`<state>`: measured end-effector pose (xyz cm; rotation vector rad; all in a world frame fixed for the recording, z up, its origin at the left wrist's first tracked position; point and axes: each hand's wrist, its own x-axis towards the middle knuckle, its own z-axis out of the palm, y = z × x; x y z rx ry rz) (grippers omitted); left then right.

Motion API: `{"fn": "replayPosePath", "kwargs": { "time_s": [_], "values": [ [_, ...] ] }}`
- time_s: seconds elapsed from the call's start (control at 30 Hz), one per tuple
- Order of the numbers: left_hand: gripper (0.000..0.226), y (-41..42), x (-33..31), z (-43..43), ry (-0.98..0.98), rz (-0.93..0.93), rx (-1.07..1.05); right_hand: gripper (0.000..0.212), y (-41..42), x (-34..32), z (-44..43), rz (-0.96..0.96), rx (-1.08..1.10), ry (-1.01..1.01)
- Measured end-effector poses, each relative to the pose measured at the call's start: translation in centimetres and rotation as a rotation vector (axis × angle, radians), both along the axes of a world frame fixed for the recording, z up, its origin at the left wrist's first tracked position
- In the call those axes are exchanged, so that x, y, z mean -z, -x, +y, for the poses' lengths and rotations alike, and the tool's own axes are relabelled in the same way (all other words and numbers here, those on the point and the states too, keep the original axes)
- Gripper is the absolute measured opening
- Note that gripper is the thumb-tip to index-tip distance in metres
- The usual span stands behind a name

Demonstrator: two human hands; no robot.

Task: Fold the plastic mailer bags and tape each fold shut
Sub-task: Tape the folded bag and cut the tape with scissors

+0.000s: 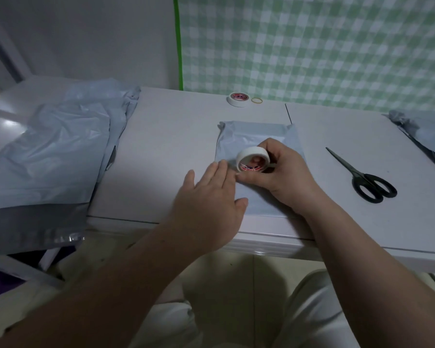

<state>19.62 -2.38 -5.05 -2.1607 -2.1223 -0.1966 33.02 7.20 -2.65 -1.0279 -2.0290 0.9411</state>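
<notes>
A folded mailer bag, smooth pale-grey plastic with soft creases, lies flat at the middle of the white desk. Over it, the right hand grips a white tape roll held on edge; the left hand lies flat and open on the bag's left edge. Black scissors lie right of the bag, 1 spare tape roll and a rubber band behind it, crumpled mailers heaped left.
</notes>
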Motion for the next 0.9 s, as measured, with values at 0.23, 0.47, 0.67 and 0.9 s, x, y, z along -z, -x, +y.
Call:
{"fn": "replayPosePath", "kwargs": {
  "time_s": [0.23,0.47,0.67,0.9],
  "values": [
    [0.071,-0.9,-0.9,1.2,-0.014,0.018,-0.055,0.014,-0.3,0.4,0.5,-0.103,0.036,-0.099],
    [0.069,-0.9,0.4,0.8,-0.098,-0.056,-0.045,0.019,0.0,0.5,-0.1,-0.04,0.102,-0.184],
    [0.07,-1.0,0.8,0.8,-0.089,-0.025,-0.04,0.032,-0.5,0.6,0.0,-0.101,0.19,-0.257],
    [0.068,-0.9,0.6,0.7,-0.119,-0.024,-0.028,0.04,-1.7,0.8,0.3,-0.238,0.226,-0.376]
  ]
}}
